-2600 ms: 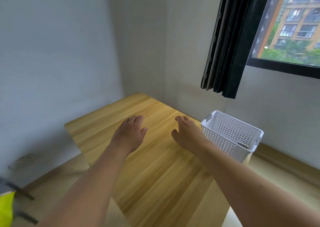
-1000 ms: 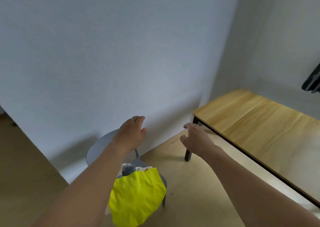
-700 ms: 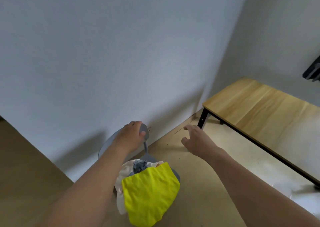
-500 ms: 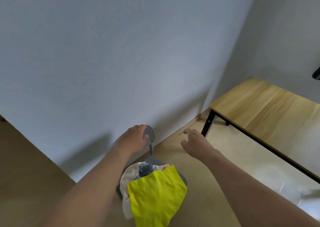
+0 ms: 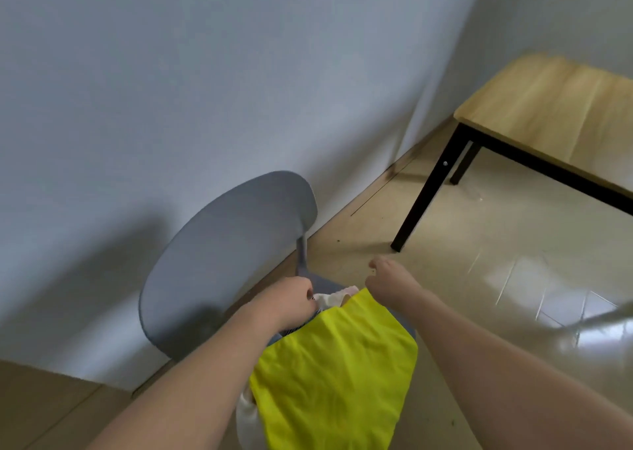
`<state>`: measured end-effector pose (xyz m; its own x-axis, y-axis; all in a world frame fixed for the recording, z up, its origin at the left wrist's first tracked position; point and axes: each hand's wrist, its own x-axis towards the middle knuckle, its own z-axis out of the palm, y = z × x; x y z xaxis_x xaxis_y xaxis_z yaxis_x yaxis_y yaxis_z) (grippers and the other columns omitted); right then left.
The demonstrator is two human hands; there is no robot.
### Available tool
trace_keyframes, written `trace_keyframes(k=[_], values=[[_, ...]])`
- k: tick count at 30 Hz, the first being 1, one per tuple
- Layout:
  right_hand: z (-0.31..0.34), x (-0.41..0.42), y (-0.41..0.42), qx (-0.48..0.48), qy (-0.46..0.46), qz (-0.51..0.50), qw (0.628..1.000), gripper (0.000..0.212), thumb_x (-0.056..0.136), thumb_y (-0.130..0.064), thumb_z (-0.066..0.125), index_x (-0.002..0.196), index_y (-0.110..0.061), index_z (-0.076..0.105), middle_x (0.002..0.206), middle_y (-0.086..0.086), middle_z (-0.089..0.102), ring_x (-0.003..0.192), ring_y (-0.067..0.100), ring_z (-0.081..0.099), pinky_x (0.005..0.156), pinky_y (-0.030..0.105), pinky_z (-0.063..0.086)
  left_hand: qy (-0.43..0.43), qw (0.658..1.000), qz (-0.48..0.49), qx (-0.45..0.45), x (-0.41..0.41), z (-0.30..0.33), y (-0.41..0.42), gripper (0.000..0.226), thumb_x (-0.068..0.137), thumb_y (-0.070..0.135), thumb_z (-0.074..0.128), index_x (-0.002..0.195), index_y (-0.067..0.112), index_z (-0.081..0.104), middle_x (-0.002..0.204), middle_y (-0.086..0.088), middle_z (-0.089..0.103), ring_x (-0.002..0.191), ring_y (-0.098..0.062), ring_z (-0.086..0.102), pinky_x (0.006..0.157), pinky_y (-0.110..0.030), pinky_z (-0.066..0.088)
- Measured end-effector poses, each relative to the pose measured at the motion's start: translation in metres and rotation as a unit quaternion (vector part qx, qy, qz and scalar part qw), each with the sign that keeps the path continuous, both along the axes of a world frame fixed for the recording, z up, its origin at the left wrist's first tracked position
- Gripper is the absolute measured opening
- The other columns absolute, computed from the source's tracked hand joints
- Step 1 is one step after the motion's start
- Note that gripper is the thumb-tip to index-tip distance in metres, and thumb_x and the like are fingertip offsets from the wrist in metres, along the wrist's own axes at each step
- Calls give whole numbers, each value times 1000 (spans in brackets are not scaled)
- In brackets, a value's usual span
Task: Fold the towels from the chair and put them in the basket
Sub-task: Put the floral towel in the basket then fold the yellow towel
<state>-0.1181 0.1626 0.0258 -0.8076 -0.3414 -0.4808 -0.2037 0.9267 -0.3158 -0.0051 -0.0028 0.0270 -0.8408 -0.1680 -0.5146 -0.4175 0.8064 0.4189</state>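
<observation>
I see my left hand (image 5: 291, 298) down over the back of the chair seat, knuckles toward me, its fingers curled under among the cloth there. Whether they have closed on any of it I cannot tell, since the hand hides its own fingertips. My right hand (image 5: 387, 280) floats a little to the right of the left, just past the far corner of the yellow towel (image 5: 337, 374), fingers loosely bent and holding nothing.

Between and beneath the two hands lies the pile of towels. The yellow one is on top, a soft, crinkled sheet that spreads toward me and droops over the near edge of the seat. Just beyond it, at the left hand's fingertips, a cream towel (image 5: 330, 299) bunches up, and a strip of striped grey cloth (image 5: 291, 329) peeks out under the left wrist.

Behind the left hand rises the chair (image 5: 222, 261), its backrest a smooth, matte grey oval on a thin post. Further right of the right hand stands a table (image 5: 548, 106) with a pale wood-grain top and straight black legs, on a glossy tiled floor (image 5: 496, 261).
</observation>
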Motion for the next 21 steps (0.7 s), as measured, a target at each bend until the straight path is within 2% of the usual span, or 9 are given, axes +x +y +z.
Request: trace_keyframes(k=[3, 6, 8, 10, 12, 14, 16, 18, 21], values=[[-77, -12, -1, 14, -1, -15, 1000, 46, 94, -16, 43, 139, -6, 40, 141, 15, 45, 128, 31, 44, 103, 36, 40, -9, 1000, -26, -5, -6, -64, 1, 26, 88, 35, 55, 91, 10, 61, 101, -10, 66, 94, -26, 62, 73, -33, 47], [-138, -21, -3, 24, -2, -35, 999, 44, 96, -24, 42, 135, -4, 43, 136, 16, 49, 121, 32, 49, 95, 36, 44, 2, 998, -52, -20, -7, -109, -5, 37, 83, 44, 59, 85, 8, 65, 89, -10, 68, 75, -21, 59, 62, -31, 40], [-169, -23, -6, 32, -5, -47, 998, 46, 97, -33, 41, 132, -3, 45, 134, 17, 50, 118, 32, 50, 92, 36, 44, 10, 998, -58, -34, -8, -130, -14, 44, 75, 56, 62, 80, 12, 66, 78, -2, 66, 68, -16, 57, 60, -30, 40], [-194, -24, -5, 50, 17, -49, 997, 55, 98, -40, 37, 137, -2, 40, 141, 21, 42, 128, 36, 40, 103, 40, 38, 0, 998, -61, -32, -7, -143, -20, 52, 67, 66, 65, 81, 16, 66, 74, 5, 63, 72, -15, 60, 62, -30, 43], [-205, -21, -2, 69, 54, -59, 994, 59, 98, -43, 34, 141, -3, 37, 147, 22, 33, 134, 39, 30, 109, 44, 27, -14, 997, -70, -32, -3, -151, -20, 53, 67, 66, 69, 87, 17, 66, 81, 4, 65, 84, -14, 62, 69, -31, 46], [-209, -20, 3, 79, 71, -82, 991, 57, 99, -42, 31, 140, -3, 41, 146, 22, 35, 133, 39, 31, 110, 44, 26, -2, 995, -79, -53, 3, -156, -16, 45, 68, 60, 72, 85, 20, 63, 81, 5, 64, 79, -12, 58, 66, -29, 44], [-208, -19, 7, 59, 77, -107, 990, 47, 98, -34, 34, 129, -5, 52, 132, 19, 51, 122, 36, 44, 104, 42, 35, 34, 994, -74, -71, 11, -157, -12, 37, 69, 55, 72, 83, 23, 60, 76, 5, 58, 71, -11, 53, 59, -29, 38], [-202, -16, 11, 0, 91, -137, 986, 31, 94, -21, 42, 111, -5, 63, 109, 14, 63, 96, 29, 58, 88, 37, 49, 70, 993, -63, -68, 18, -157, -11, 29, 74, 48, 69, 79, 23, 56, 73, 5, 53, 70, -14, 49, 56, -29, 35], [-184, -7, 21, -71, 123, -177, 974, 23, 92, -11, 46, 97, -6, 67, 98, 14, 67, 75, 22, 56, 72, 34, 54, 74, 994, -61, -50, 34, -154, -13, 26, 79, 37, 63, 70, 22, 44, 69, 4, 45, 66, -17, 44, 58, -30, 33]])
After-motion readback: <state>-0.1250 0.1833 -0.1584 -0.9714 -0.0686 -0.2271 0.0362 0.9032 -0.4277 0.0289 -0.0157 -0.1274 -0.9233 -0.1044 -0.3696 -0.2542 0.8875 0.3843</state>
